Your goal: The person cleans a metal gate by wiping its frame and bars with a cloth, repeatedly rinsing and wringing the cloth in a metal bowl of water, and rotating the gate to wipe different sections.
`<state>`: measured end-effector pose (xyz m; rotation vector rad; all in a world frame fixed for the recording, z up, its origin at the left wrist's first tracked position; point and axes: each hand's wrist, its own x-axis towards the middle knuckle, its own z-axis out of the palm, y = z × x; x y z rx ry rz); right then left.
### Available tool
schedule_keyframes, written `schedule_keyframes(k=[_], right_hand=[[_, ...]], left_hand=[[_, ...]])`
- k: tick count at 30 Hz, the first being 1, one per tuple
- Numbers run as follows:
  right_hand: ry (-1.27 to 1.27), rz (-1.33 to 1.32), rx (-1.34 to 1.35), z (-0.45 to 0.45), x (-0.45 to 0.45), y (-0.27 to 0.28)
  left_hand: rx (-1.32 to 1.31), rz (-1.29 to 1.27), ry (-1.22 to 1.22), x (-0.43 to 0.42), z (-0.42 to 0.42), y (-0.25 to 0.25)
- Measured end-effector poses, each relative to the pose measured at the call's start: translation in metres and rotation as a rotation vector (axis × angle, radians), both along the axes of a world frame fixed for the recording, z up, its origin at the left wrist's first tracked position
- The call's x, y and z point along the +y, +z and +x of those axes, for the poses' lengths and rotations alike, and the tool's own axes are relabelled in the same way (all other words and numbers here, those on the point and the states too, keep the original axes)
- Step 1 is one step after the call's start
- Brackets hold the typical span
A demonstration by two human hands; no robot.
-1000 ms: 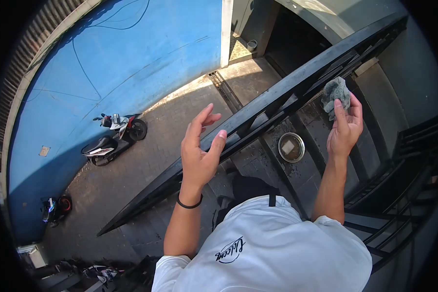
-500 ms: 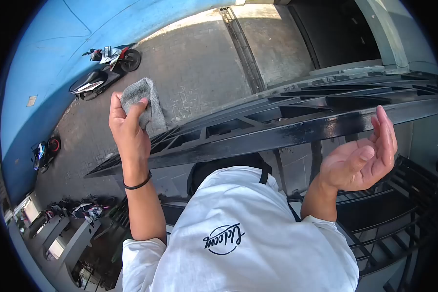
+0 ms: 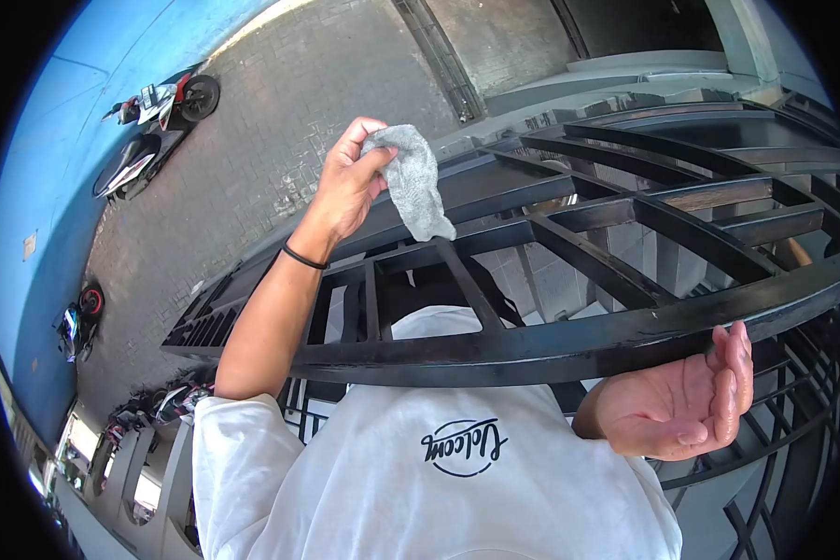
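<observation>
My left hand (image 3: 350,191) is closed on a grey cloth (image 3: 413,179), pinching its upper end between thumb and fingers. The cloth hangs down over the far side of a black metal railing (image 3: 551,350), its lower tip close to a slat. My right hand (image 3: 677,401) is held palm up with its fingers apart and slightly bent, nothing in it. Its palm and fingers look wet. The fingertips are just below the railing's near top bar; whether they touch it I cannot tell.
Beyond the railing lies a paved yard (image 3: 280,121) with a drain grate (image 3: 443,61). Parked there are a red-and-white motorcycle (image 3: 163,103), a scooter (image 3: 135,166) and a blue one (image 3: 82,322) by the blue wall (image 3: 42,224). Dark curved bars (image 3: 765,448) stand at right.
My left hand has moved right with the cloth, which now hangs longer. My right hand is lower in view. The view has tilted, so the railing's slats show more.
</observation>
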<state>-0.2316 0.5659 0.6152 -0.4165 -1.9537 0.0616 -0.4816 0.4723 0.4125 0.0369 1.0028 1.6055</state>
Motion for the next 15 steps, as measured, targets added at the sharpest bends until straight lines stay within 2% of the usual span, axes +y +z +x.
schedule_keyframes(k=[2, 4, 6, 8, 9, 10, 12, 13, 15], right_hand=[[-0.075, -0.031, -0.003, 0.001, -0.003, -0.001], [-0.107, -0.044, -0.037, 0.005, -0.005, 0.001], [-0.13, -0.064, -0.065, 0.004, -0.009, 0.002], [-0.172, -0.154, -0.055, -0.003, -0.012, 0.004], [-0.17, -0.151, -0.034, -0.003, -0.013, 0.004], [-0.18, -0.153, -0.041, 0.0, -0.014, 0.005], [-0.144, -0.195, -0.013, 0.007, -0.015, 0.008], [-0.093, -0.211, 0.044, 0.006, -0.015, 0.009], [-0.116, -0.228, 0.036, 0.01, -0.016, 0.013]], left_hand=[[-0.131, 0.009, -0.064, 0.026, 0.007, -0.02], [-0.107, -0.077, -0.105, 0.045, 0.022, -0.058], [-0.203, -0.313, -0.225, 0.061, 0.036, -0.083], [-0.132, -0.405, -0.182, 0.076, 0.056, -0.106], [0.052, -0.547, -0.126, 0.085, 0.063, -0.104], [0.047, -0.549, -0.137, 0.092, 0.07, -0.108], [0.23, -0.446, -0.157, 0.103, 0.08, -0.115], [0.147, -0.382, -0.36, 0.109, 0.078, -0.109], [0.263, -0.212, -0.423, 0.122, 0.102, -0.123]])
